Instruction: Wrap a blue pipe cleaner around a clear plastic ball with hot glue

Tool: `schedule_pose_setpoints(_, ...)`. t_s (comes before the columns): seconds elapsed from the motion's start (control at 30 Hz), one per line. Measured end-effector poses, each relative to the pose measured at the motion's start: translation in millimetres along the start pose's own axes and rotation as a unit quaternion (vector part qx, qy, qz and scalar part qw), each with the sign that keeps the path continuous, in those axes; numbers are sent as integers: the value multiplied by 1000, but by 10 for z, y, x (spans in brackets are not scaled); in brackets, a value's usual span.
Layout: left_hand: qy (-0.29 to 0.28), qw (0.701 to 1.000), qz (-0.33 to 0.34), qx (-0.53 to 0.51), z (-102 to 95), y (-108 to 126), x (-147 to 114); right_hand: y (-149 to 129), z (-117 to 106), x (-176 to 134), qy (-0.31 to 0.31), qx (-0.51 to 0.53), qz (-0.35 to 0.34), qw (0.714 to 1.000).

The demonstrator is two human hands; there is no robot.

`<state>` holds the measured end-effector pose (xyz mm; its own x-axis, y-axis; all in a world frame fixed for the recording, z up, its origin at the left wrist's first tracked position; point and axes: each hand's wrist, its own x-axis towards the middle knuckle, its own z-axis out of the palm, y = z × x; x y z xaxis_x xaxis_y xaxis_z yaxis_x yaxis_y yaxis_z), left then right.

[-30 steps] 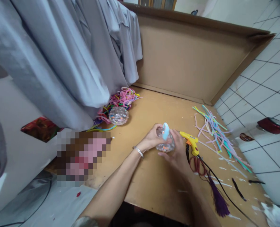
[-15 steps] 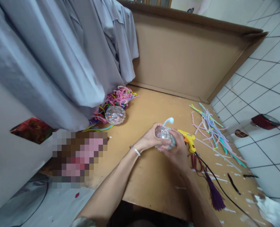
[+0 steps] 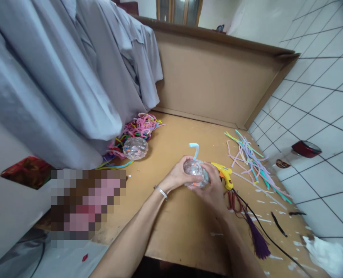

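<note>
Between my two hands is a clear, ball-shaped thing (image 3: 193,167) with orange flecks and a bumpy surface. A pale blue pipe cleaner (image 3: 197,151) sticks up from its far side, its tip bent over to the left. My left hand (image 3: 175,175) is closed round the ball's left side, thumb across the front. Around the right side, my right hand (image 3: 213,187) has its fingers wrapped. A yellow glue gun (image 3: 225,172) lies just beyond my right hand, partly hidden by it. Red-handled scissors (image 3: 234,201) rest near my right wrist.
A similar clear ball (image 3: 135,148) sits at left by a heap of coloured pipe cleaners (image 3: 144,125). More pipe cleaners (image 3: 246,154) lie at right, near a jar with a dark red lid (image 3: 306,148). A purple tassel (image 3: 257,239) and black cord (image 3: 264,224) are at lower right. Cardboard (image 3: 206,73) stands behind.
The pipe cleaner's bent tip pointed right and now points left, so the ball seems turned. Both hands still hold it. The whole view has shifted a little, with the scene lower and further left.
</note>
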<state>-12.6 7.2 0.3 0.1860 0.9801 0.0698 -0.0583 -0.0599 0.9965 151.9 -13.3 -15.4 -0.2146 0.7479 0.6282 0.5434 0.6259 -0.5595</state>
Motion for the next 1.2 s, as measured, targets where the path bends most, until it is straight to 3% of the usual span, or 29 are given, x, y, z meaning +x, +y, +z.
schedule_pose_setpoints(0.3,15,1000,4,21,54,-11,-15,40,14,-8,4,-2,-6,1000)
schedule_pose_setpoints(0.7,42,986,108,123,113,17,-64,47,24,-35,22,10,-20,1000)
schedule_pose_setpoints(0.93,64,928,261,257,51,-145,4,144,-59,-9,-37,63,-17,997)
schedule_pose_setpoints(1.2,14,861,342,375,29,-259,14,93,-124,7,22,102,59,993)
